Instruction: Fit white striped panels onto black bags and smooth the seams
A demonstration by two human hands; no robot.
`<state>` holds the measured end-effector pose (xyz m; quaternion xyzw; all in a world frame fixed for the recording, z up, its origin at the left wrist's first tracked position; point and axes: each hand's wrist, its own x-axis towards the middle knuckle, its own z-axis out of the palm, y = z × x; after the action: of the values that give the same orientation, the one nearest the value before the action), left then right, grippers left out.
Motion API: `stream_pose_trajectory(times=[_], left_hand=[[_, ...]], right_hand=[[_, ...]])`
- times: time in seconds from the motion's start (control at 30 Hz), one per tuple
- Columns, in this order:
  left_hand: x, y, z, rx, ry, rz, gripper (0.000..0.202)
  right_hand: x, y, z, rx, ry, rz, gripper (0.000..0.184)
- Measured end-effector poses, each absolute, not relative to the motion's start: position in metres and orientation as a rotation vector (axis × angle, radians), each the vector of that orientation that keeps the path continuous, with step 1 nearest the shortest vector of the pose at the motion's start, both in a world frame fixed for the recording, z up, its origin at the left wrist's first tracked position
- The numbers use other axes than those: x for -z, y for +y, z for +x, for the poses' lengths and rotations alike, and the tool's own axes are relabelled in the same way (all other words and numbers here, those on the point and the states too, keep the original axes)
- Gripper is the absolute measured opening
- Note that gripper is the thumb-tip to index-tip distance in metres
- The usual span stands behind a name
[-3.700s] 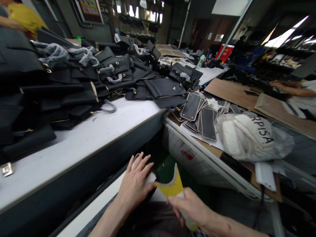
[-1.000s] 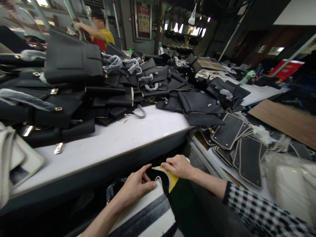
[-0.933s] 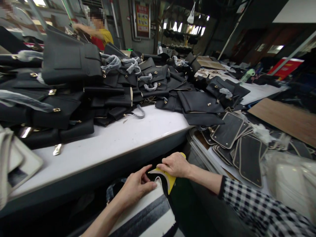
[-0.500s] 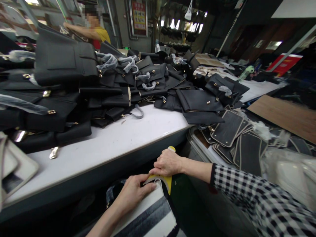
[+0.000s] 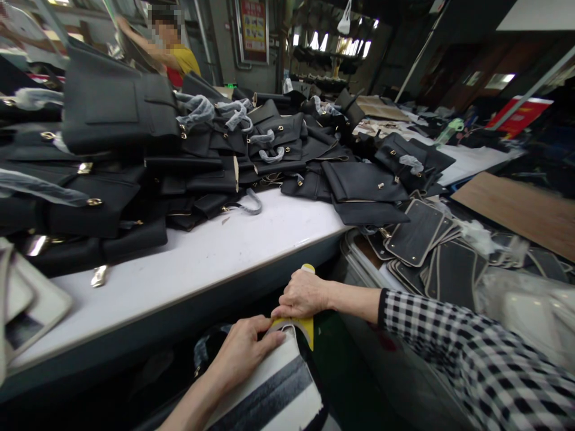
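Observation:
A flat white panel with a dark stripe (image 5: 274, 383) lies below the table's front edge, in front of me. My left hand (image 5: 242, 353) rests on its top end with fingers curled, pinching the edge. My right hand (image 5: 303, 293) is closed around a yellow curved scraper-like tool (image 5: 305, 326), its lower end pressed against the panel's top corner next to my left fingertips. A yellow tip pokes out above the right hand's knuckles. My right sleeve is black-and-white checked.
A white table (image 5: 202, 257) carries a big pile of black leather bags (image 5: 135, 161). To the right, a lower bench holds several flat black panels (image 5: 417, 233) and a plastic bag (image 5: 530, 311). A person in a yellow shirt (image 5: 179, 57) works at the back left.
My right hand with the yellow tool has moved left and up along the panel's top corner, closing on my left fingers. The left hand has stayed on the panel.

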<state>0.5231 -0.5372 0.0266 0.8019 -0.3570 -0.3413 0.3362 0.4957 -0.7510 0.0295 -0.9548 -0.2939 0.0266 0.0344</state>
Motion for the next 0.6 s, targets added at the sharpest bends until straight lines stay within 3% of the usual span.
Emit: stream_pose_trajectory(times=[0.6], left_hand=[[-0.022,-0.536,0.521,0.850,-0.961,2.099,0.034]], right_hand=[[-0.024,-0.743,0.483,-0.243,-0.709,-2.962,0.064]])
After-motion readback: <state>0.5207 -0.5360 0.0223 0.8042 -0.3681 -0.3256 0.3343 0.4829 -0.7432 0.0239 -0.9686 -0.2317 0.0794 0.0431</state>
